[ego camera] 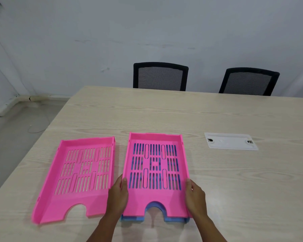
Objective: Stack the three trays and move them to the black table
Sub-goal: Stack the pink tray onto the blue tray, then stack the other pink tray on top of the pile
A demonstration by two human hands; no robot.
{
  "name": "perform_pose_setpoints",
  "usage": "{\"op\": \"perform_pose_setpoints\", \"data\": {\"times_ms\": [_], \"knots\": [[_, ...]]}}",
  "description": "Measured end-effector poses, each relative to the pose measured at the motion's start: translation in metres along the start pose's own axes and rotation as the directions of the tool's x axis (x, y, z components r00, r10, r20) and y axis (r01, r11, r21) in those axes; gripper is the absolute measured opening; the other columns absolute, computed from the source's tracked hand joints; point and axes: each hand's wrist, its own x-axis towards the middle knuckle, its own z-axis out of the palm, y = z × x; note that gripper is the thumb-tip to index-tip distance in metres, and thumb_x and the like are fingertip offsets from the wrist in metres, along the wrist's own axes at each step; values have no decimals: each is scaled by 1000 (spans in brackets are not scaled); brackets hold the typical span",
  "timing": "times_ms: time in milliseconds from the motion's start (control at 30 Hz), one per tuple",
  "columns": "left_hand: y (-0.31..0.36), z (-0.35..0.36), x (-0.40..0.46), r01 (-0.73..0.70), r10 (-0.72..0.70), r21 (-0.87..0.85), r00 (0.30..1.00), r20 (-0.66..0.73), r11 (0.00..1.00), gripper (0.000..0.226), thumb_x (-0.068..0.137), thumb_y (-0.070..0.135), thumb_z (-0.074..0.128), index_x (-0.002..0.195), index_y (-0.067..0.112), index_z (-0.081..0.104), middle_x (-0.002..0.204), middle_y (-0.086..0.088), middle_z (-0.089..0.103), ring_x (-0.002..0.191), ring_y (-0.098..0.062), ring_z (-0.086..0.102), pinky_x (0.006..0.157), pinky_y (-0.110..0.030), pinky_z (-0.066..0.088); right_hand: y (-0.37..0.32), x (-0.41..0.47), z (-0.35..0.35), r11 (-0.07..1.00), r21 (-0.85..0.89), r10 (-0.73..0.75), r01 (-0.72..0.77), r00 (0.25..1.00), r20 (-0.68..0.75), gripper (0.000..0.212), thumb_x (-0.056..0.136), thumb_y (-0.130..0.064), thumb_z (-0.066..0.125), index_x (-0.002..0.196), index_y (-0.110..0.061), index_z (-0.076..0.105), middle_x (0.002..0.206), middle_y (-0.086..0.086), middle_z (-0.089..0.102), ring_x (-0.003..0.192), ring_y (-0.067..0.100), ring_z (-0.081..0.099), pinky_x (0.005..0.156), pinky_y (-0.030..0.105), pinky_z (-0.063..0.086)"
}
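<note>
Both hands grip the sides of the pink tray (155,173) sitting on the blue tray (168,218), left hand (117,198) and right hand (196,196), while the other pink tray (77,177) lies just left, nearest the left hand, its long way pointing away from the person.

Between the left hand (117,196) and right hand (195,198) sits a smooth pink plastic tray (155,173) over a blue plastic tray (175,219). Left of them, another pink tray (77,179) looks equally smooth, faintly glossy. Underneath, the table (234,189) shows pale matt wood grain.
</note>
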Motion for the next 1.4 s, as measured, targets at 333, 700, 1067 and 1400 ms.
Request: {"op": "perform_pose_setpoints", "data": {"times_ms": [333, 700, 1067, 1400], "knots": [[-4, 2, 10, 13, -14, 33, 999, 39, 999, 43, 105, 38, 33, 133, 13, 55, 89, -11, 72, 82, -29, 72, 80, -49, 62, -3, 17, -3, 1000, 15, 10, -10, 1000, 10, 44, 104, -33, 37, 82, -7, 64, 80, 7, 68, 73, 19, 63, 69, 39, 56], [5, -33, 9, -122, 127, 70, 990, -68, 990, 39, 104, 23, 47, 142, 14, 50, 133, -9, 64, 123, -28, 61, 104, -40, 48, -42, 18, 8, 961, -108, -273, 256, 940, -203, 33, 91, -8, 57, 124, -6, 60, 113, 8, 61, 110, 24, 47, 91, 41, 47], [-22, -109, 22, -155, 169, 82, 964, -207, 985, 29, 101, 16, 52, 128, 12, 60, 127, -6, 67, 114, -22, 63, 98, -32, 48, -105, -13, 96, 890, -12, -455, 455, 890, -4, 29, 92, -5, 57, 120, -5, 64, 103, 7, 61, 101, 26, 59, 93, 45, 51], [-57, -178, 34, -139, 180, 145, 928, -326, 980, 26, 97, 13, 58, 122, 14, 65, 127, -7, 66, 120, -24, 60, 104, -37, 47, -150, -46, 176, 827, -9, -550, 563, 811, 202, 32, 92, -9, 56, 123, -2, 62, 114, 11, 62, 110, 26, 55, 98, 42, 48]]}}
